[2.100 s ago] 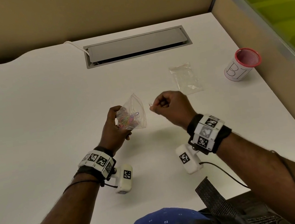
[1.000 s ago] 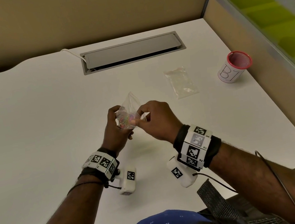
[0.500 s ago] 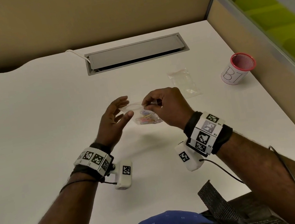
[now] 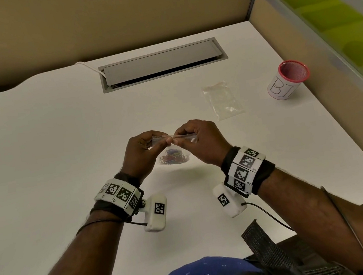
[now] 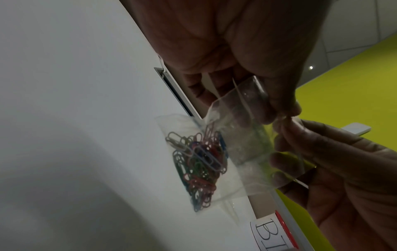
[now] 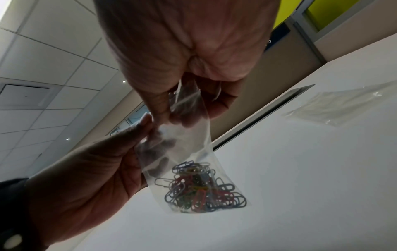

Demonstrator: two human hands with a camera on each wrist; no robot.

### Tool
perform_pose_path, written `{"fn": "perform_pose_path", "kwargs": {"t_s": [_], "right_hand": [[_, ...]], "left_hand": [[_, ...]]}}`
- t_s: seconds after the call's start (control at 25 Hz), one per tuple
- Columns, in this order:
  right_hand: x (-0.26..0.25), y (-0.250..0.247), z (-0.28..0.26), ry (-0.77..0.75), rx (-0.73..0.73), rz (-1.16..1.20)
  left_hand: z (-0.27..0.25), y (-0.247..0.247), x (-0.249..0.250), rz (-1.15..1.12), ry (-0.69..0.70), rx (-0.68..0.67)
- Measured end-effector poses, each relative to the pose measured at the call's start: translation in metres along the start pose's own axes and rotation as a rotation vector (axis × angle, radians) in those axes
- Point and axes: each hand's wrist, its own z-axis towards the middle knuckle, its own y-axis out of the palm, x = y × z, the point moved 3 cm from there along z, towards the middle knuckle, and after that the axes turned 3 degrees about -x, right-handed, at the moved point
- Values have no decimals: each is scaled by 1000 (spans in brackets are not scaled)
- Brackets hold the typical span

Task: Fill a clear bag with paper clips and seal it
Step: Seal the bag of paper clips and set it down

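Observation:
A small clear bag [image 4: 173,147] hangs above the white table [image 4: 37,146] between both hands. Several coloured paper clips [image 4: 174,158] lie heaped in its bottom; both wrist views show the paper clips [image 5: 197,164] [image 6: 204,186] through the plastic. My left hand [image 4: 142,153] pinches the left half of the bag's top edge. My right hand [image 4: 199,141] pinches the right half, thumb tips nearly touching. The bag [image 5: 242,147] [image 6: 184,144] hangs upright with its top strip held flat between the fingers.
A stack of empty clear bags [image 4: 223,100] lies to the right of the hands. A red-rimmed mesh cup labelled B1 [image 4: 286,80] stands near the table's right edge. A grey cable hatch [image 4: 162,66] is set in the table at the back.
The right hand came in to the bag, which turned from tilted in the left hand to hanging upright; both hands now pinch its top edge close together.

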Motion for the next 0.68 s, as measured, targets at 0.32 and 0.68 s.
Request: {"fn": "perform_pose_path", "kwargs": {"t_s": [0.32, 0.68], "right_hand": [[3, -1, -1, -18, 49, 62], [22, -5, -4, 33, 39, 78]], "left_hand": [[0, 0, -1, 30, -22, 1], [-3, -7, -5, -20, -100, 68]]}}
